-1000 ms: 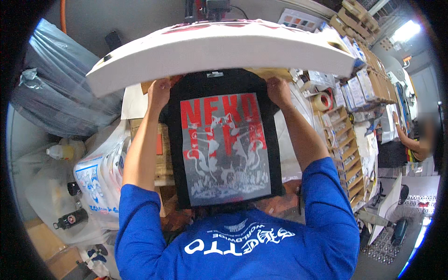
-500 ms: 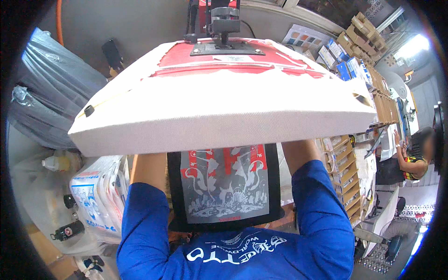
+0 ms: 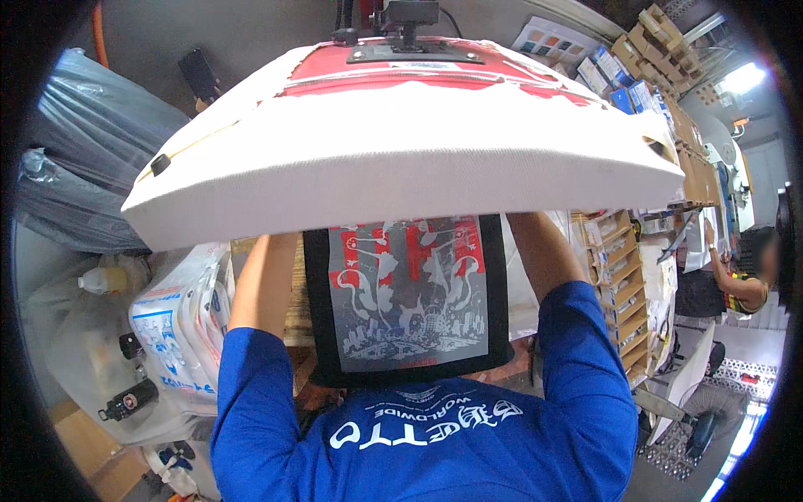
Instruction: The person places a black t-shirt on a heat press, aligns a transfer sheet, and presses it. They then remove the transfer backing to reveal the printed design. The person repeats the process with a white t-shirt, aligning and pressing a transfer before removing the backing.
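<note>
Flanking black shirt [image 3: 408,297] at centre with left forearm [image 3: 263,289] at nine o'clock, right forearm [image 3: 549,259] at three, probably for holding it straight; hiding both hands behind white-covered board [image 3: 401,184] at twelve, can't tell grip!

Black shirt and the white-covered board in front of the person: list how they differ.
The black shirt is patterned in grey, red and white; the white-covered board is plain white along its near edge.
The white-covered board looks wider in this view than the black shirt.
The black shirt's upper part is hidden behind the white-covered board, whose near edge shows unobstructed.
Both show some red.
</note>
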Tool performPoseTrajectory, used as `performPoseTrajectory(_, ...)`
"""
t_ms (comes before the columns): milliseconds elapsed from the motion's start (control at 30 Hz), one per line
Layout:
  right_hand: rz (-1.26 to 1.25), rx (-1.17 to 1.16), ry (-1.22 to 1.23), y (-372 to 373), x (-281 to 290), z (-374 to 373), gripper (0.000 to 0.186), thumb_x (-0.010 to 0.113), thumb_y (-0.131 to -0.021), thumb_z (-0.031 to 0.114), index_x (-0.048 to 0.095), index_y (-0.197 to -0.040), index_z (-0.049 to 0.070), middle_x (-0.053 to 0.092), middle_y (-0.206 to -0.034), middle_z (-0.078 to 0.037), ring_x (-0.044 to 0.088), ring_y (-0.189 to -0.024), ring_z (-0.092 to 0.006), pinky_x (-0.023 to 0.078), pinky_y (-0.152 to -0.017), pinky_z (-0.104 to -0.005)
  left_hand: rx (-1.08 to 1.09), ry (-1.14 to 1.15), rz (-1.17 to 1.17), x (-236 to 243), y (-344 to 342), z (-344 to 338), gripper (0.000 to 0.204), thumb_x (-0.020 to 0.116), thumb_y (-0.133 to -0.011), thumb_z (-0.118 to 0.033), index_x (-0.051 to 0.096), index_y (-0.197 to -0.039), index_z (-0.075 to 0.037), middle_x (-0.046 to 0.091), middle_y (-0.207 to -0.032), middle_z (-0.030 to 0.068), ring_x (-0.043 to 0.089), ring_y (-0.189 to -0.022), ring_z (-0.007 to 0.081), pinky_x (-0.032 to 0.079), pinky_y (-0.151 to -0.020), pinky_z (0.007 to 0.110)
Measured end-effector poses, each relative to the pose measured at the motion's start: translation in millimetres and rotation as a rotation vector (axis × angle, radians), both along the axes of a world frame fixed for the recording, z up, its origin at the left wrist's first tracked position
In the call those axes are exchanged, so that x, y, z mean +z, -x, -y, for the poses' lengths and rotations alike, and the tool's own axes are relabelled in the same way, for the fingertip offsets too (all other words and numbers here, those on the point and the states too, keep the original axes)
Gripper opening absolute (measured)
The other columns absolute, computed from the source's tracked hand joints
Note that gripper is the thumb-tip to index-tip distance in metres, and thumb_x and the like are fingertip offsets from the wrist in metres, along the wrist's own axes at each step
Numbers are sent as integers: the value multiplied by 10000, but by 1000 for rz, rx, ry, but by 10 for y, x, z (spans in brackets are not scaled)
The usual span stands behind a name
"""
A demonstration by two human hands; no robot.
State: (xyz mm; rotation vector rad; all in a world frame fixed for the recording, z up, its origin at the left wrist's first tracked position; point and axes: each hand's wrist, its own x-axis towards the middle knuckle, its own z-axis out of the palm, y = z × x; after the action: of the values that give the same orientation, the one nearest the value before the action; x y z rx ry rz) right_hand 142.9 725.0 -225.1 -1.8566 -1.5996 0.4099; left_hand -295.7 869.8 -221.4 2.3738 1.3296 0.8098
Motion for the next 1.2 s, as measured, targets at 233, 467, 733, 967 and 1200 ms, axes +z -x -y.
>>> performPoseTrajectory(233, 203, 31, -121, 141, -47, -263, 393, 648, -913, 268, 647, -1263, 88, 606, -1314, -240, 530, -1264, -440, 426, -1048, -516, 35, -171, 61, -303, -496, -183, 367, 635, -937, -352, 690, -1198, -99, 673, -1228, 196, 573, -1235, 377, 432, -1017, 503)
performPoseTrajectory(467, 305, -315, -23, 157, 148, 25, 404, 726, -868, 241, 671, -1198, 16, 660, -1202, -249, 603, -1169, -426, 490, -978, -507, 314, 34, -83, -168, -315, 107, 311, 713, -875, -358, 764, -1031, -95, 715, -1116, 168, 621, -1146, 369, 452, -965, 502)
performPoseTrajectory(733, 201, -500, 407, 157, 107, 194, 405, 692, -873, 382, 765, -904, -16, 732, -973, -241, 704, -1007, -397, 569, -842, -483, 234, 271, 44, -388, 39, 267, 402, 662, -908, -365, 681, -799, 21, 657, -743, 213, 645, -724, 381, 477, -707, 486)
performPoseTrajectory(967, 11, -512, 248, 256, 135, 304, 370, 727, -871, 323, 719, -975, -32, 706, -1014, -289, 686, -1000, -443, 558, -885, -504, 363, 261, 56, -666, 123, 137, 400, 666, -935, -355, 734, -1049, 23, 726, -928, 208, 688, -890, 338, 507, -816, 450)
performPoseTrajectory(1200, -15, -295, 490, 522, 456, 1983, 459, 651, -909, 444, 719, -922, -10, 702, -923, -279, 690, -912, -441, 551, -790, -510, 69, 562, 410, -467, 1116, 1857, 115, 621, -964, -115, 639, -884, -34, 584, -755, 6, 559, -684, 130, 450, -591, 305)
